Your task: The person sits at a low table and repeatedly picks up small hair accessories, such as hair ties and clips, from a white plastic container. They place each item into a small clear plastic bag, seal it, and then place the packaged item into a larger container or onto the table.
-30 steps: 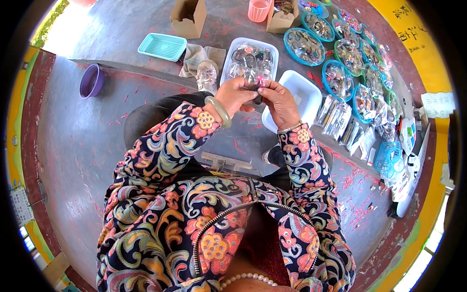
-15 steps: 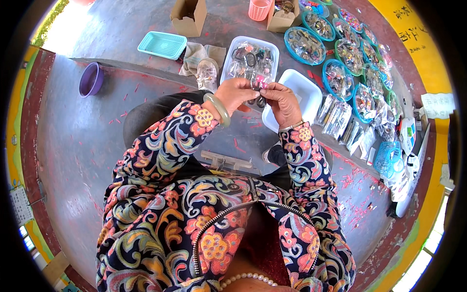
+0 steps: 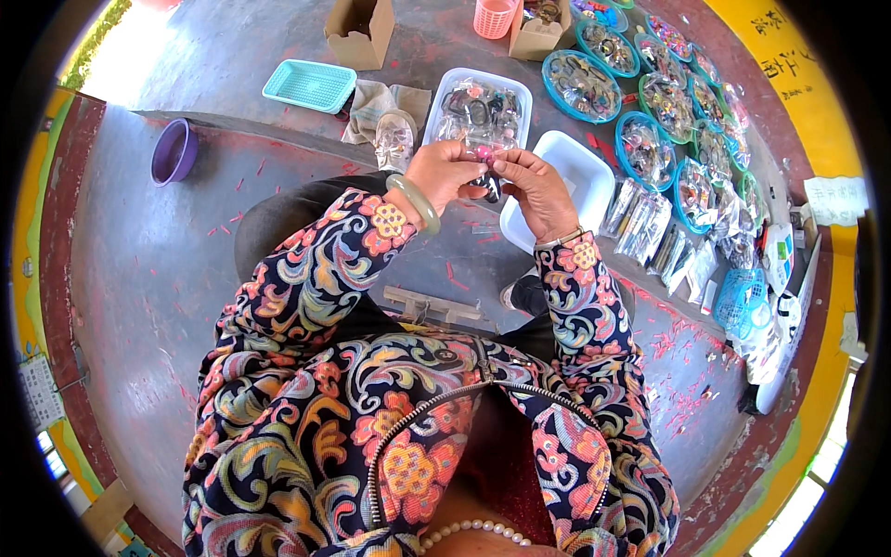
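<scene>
In front of me, my left hand (image 3: pixel 442 174) and my right hand (image 3: pixel 540 193) meet, their thumbs and fingers pinched on a small item with a pink top (image 3: pixel 484 153). Dark parts of it dangle below the fingertips; its exact kind I cannot make out. Just beyond the hands stands a white tub (image 3: pixel 527 97) of clear-wrapped small goods, many of them dark and ring-shaped. A second white tub (image 3: pixel 580 172) is close to my right hand, partly hidden by it.
Several round blue and green baskets (image 3: pixel 549 91) of wrapped goods stand at the right, with clear packets (image 3: pixel 638 215) before them. A turquoise basket (image 3: pixel 308 85), a purple bucket (image 3: pixel 174 153) and a cardboard box (image 3: pixel 360 35) are at the left and back. A wooden piece (image 3: pixel 432 304) lies between my feet.
Both hands have shifted slightly, and the item has turned between my fingers. Its dark parts hang in a different shape. Everything around stays put.
</scene>
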A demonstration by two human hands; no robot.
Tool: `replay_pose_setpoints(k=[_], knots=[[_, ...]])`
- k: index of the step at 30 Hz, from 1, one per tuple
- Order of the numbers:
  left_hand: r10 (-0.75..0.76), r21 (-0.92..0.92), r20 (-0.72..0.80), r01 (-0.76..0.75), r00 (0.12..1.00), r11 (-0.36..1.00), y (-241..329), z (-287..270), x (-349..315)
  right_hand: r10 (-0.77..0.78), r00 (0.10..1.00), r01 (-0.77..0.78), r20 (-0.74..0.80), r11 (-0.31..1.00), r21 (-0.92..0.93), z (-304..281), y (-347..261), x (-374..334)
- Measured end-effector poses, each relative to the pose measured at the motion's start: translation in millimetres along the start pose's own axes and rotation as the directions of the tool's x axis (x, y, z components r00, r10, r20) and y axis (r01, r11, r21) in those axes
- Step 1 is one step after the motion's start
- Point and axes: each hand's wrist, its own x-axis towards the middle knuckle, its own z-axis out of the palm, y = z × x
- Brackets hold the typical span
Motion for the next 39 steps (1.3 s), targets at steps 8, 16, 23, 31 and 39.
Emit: replay_pose_setpoints(k=[8,16,23,31,39], knots=[[-0.030,0.039,-0.035,0.032,0.999,0.999,-0.8,1.3,0.6,-0.048,0.998,0.047,-0.028,0.999,-0.020,2.0,1.1,-0.9],[-0.129,0.030,0.037,0.128,0.991,0.991,2.2,4.4,-2.0,-0.207,0.967,0.194,-0.149,0.976,-0.094,-1.7,6.5,0.8],[-0.151,0.027,0.068,0.150,0.986,0.988,-5.1,-1.8,2.9,-0.279,0.955,0.252,-0.103,0.943,-0.218,6.1,2.7,-1.6],[-0.101,0.050,0.011,0.100,0.995,0.994,2.1,2.1,-1.2,-0.170,0.984,0.163,-0.050,0.979,-0.125,11.7,-2.3,-5.2],[-0.098,0.107,0.025,0.095,0.995,0.990,0.0,-5.7,2.2,-0.147,0.989,0.146,-0.016,0.988,-0.049,6.1,4.8,-0.8]])
